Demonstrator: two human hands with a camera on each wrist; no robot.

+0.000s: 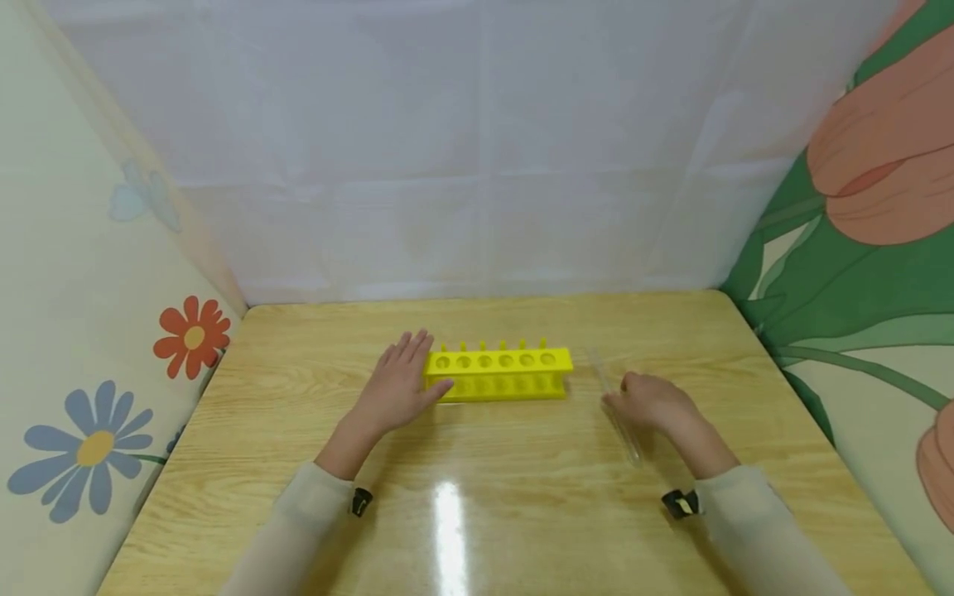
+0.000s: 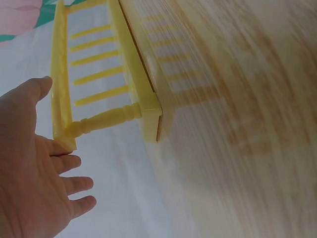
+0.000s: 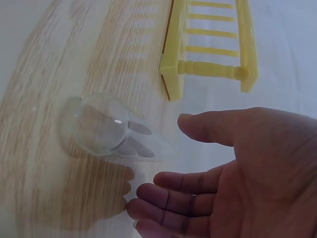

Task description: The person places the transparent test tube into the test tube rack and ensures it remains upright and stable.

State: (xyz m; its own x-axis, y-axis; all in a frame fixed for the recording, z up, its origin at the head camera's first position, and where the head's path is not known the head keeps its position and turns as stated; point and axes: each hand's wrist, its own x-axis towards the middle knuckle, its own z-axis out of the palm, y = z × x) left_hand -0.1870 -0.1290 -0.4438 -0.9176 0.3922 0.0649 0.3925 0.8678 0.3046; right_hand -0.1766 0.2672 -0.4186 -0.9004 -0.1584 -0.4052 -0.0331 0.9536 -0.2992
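A yellow test tube rack (image 1: 498, 362) with a row of round holes stands on the wooden table. At its left end is my left hand (image 1: 402, 389), fingers extended, the thumb against the front edge and the index finger touching the end, as the left wrist view (image 2: 29, 168) shows. To the rack's right lies a clear glass test tube (image 1: 624, 439), its rounded end towards me. My right hand (image 1: 656, 403) is over its middle. In the right wrist view, thumb and loosely bent fingers (image 3: 193, 198) stand apart, with the test tube (image 3: 101, 126) in front of them.
The wooden table (image 1: 358, 538) has a white cloth (image 1: 447, 165) behind it. Flower-patterned panels (image 1: 74, 331) close off the left and right sides. Both wrists wear dark straps with a small device (image 1: 680, 503).
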